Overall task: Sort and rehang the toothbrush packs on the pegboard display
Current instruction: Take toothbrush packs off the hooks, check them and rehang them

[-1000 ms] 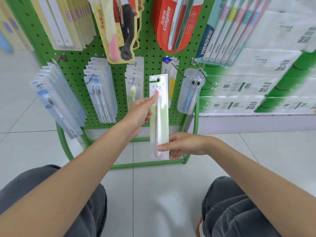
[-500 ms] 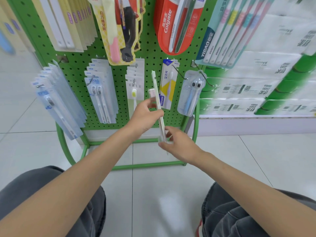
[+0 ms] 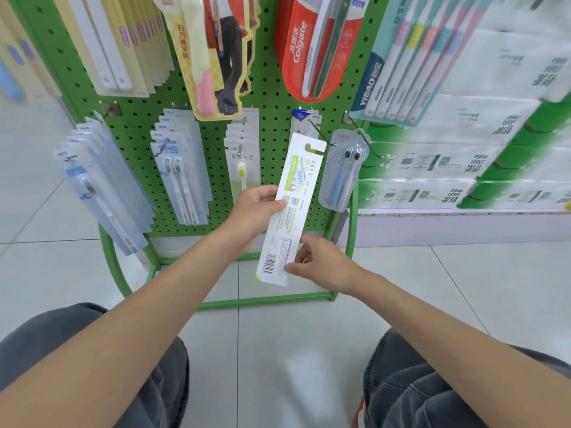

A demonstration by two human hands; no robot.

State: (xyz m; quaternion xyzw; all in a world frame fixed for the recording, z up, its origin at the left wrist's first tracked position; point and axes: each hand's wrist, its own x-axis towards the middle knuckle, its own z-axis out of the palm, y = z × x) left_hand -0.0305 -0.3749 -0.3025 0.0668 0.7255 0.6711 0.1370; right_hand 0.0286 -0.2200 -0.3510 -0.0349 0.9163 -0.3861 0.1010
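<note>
Centrally, a long, narrow white card toothbrush pack is held in front of the lower part of the green perforated metal pegboard. Its printed back, with a barcode at the bottom, faces the camera. It tilts with its top leaning right. The hang hole at its top sits near a wire hook, but I cannot tell whether the two touch.

The left hand grips the pack's left edge at mid-length, thumb across the printed face and fingers curled behind. The right hand pinches the lower right edge beside the barcode.

Just right of the pack, a clear plastic blister with a blue toothbrush hangs on its own hook. To the left hang white packs with a yellow-bristled brush, then twin-brush packs. A fanned row of bluish clear packs hangs at the far left. Above are a red oval Colgate pack and a teal multi-brush pack. Stacked white and green paper-goods packages fill the right. Grey-trousered knees show near the camera over the white tiled floor.
</note>
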